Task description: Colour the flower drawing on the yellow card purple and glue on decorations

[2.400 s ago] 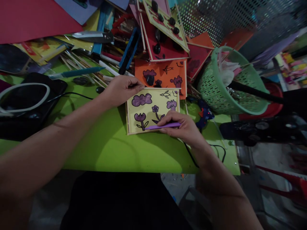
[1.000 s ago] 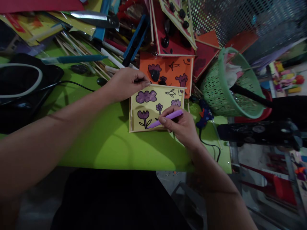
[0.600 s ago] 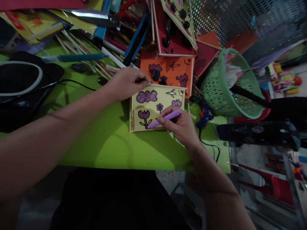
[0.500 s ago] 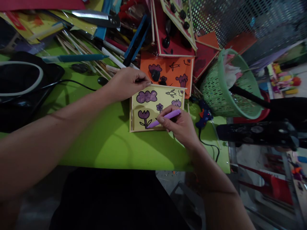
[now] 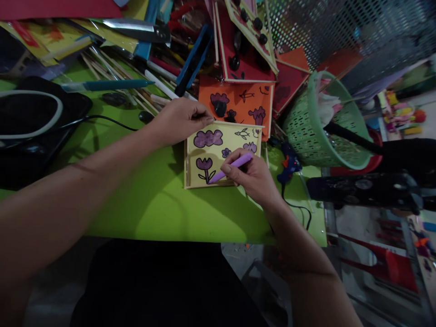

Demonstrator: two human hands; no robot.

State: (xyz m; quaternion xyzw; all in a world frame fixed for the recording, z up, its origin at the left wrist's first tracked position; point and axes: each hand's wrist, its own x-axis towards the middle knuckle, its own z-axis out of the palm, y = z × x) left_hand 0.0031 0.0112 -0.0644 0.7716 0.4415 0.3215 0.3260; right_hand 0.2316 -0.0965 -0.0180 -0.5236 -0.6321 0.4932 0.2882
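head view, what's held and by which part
The right hand holds the purple pen mid-barrel; the left hand touches the top edge of the yellow card, grip unclear.

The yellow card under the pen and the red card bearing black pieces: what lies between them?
In the head view, an orange card lies between the yellow card and the red card; a black piece sits on the orange card.
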